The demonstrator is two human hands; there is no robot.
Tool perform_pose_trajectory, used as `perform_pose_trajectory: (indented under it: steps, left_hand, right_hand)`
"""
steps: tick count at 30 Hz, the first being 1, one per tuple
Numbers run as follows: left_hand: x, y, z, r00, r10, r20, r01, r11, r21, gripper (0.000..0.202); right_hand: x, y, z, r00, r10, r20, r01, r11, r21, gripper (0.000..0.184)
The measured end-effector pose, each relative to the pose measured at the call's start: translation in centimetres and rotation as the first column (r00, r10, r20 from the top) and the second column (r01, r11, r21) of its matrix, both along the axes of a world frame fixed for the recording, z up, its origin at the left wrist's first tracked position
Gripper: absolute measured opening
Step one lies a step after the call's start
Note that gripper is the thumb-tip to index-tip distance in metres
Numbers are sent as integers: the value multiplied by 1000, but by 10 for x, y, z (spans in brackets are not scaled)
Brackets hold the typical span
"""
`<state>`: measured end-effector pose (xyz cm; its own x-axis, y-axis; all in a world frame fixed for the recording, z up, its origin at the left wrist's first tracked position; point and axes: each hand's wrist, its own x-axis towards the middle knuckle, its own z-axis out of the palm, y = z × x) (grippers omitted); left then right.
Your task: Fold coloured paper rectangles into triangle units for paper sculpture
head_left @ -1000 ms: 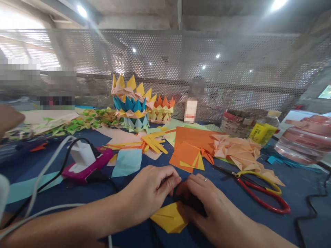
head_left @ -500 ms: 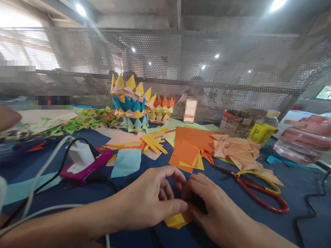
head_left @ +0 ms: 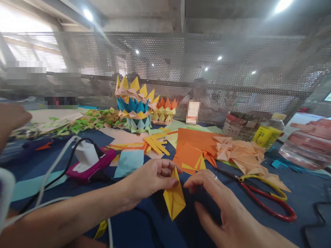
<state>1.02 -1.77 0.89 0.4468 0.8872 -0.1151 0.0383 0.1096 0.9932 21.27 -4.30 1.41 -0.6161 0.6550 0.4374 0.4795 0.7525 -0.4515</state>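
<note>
A folded piece of yellow origami paper point(head_left: 175, 199), pointed at top and bottom, is pinched in my left hand point(head_left: 157, 175). My left thumb lies across its upper part. Just to its right, my right hand point(head_left: 214, 196) is apart from the paper, with thumb and fingers spread and nothing between them. A ring shows on one finger. Beyond my hands lie square orange sheets point(head_left: 186, 155) with yellow pieces, and a light blue square point(head_left: 129, 162). Scissors point(head_left: 266, 196) with red and yellow handles rest beside my right hand.
Folded paper crowns point(head_left: 137, 112) stand at the back. A magenta power strip point(head_left: 90, 168) with a white plug and cables lies left. Peach folded pieces point(head_left: 238, 151), a yellow-labelled bottle point(head_left: 269, 132) and a pink bottle point(head_left: 307, 144) are right. Another person's hand point(head_left: 12, 119) shows far left.
My right hand has let go of the yellow paper and opened, moving slightly right. The paper, held in my left hand, is now raised and shows its pointed shape.
</note>
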Motion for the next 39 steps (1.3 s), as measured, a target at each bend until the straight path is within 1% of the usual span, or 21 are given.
perform_pose_trajectory:
  steps: [2, 5, 7, 9, 12, 14, 15, 16, 17, 19, 20, 21, 23, 25, 28, 30, 32, 33, 34, 36, 39]
  left_hand:
    - [0, 0, -1, 999, -48, -9, 48, 999, -5, 33]
    - [1, -1, -4, 993, -116, -24, 116, 993, 11, 37]
    - [2, -2, -6, 988, -146, -51, 148, 988, 33, 40]
    - [2, -2, -7, 983, -158, -95, 164, 985, 59, 40]
    - [3, -1, -9, 981, -116, -157, 135, 985, 112, 38]
    - [2, -1, -11, 980, -26, -199, 71, 972, 224, 31]
    - [2, -2, -12, 973, 43, -229, 33, 947, 318, 26]
    - [1, -2, -13, 957, 123, -263, 4, 900, 436, 20]
    - [-1, -3, -15, 934, 201, -296, -1, 829, 560, 17]
    - [-4, -5, -19, 885, 303, -354, 69, 667, 742, 20]
    - [-5, -6, -21, 870, 316, -378, 121, 607, 786, 23]
    - [-7, -7, -23, 866, 305, -397, 170, 567, 806, 26]
    - [-8, -10, -27, 871, 259, -417, 234, 528, 816, 30]
    - [-9, -13, -29, 881, 229, -415, 263, 493, 830, 32]
    - [-10, -16, -28, 885, 204, -418, 296, 446, 845, 34]
    - [-11, -18, -26, 880, 196, -433, 332, 398, 855, 34]
    - [-12, -21, -22, 875, 209, -437, 362, 317, 876, 33]
    - [-12, -22, -20, 873, 235, -426, 366, 260, 893, 33]
    - [-12, -24, -17, 844, 312, -436, 364, 263, 894, 34]
    - [-12, -28, -14, 823, 366, -434, 374, 226, 900, 39]
    - [-12, -32, -14, 819, 375, -434, 384, 204, 901, 42]
  right_hand:
    - [2, 2, 1, 998, 51, 35, -54, 993, 109, 32]
    - [4, 4, 0, 982, 101, 161, -134, 968, 212, 24]
    - [6, 4, -2, 976, 118, 184, -166, 946, 277, 20]
    - [6, 2, -3, 977, 132, 168, -185, 917, 354, 26]
    - [6, 0, -4, 960, 126, 249, -223, 882, 415, 30]
    - [5, -2, -5, 945, 79, 317, -218, 875, 432, 27]
    - [5, -2, -6, 941, 53, 334, -204, 876, 436, 26]
    - [5, -2, -7, 940, 33, 339, -188, 880, 436, 25]
    - [5, -2, -8, 943, 18, 333, -170, 885, 433, 24]
    - [6, -2, -9, 947, 8, 321, -147, 900, 411, 25]
    - [6, -2, -10, 949, 15, 314, -148, 903, 403, 26]
    - [7, -1, -10, 951, 18, 310, -145, 907, 395, 28]
    - [7, -1, -9, 951, 31, 307, -152, 912, 380, 33]
    - [7, 0, -8, 950, 52, 308, -165, 921, 353, 37]
    - [7, 2, -5, 951, 79, 301, -172, 938, 300, 37]
    - [7, 2, -4, 950, 72, 302, -158, 949, 273, 35]
    - [7, 4, -5, 949, 70, 307, -153, 954, 258, 32]
    - [8, 5, -6, 949, 70, 309, -154, 954, 256, 31]
    - [9, 6, -7, 949, 76, 304, -160, 952, 261, 32]
    - [10, 9, -11, 950, 86, 301, -169, 950, 262, 33]
    - [11, 14, -14, 960, 95, 265, -161, 957, 241, 29]
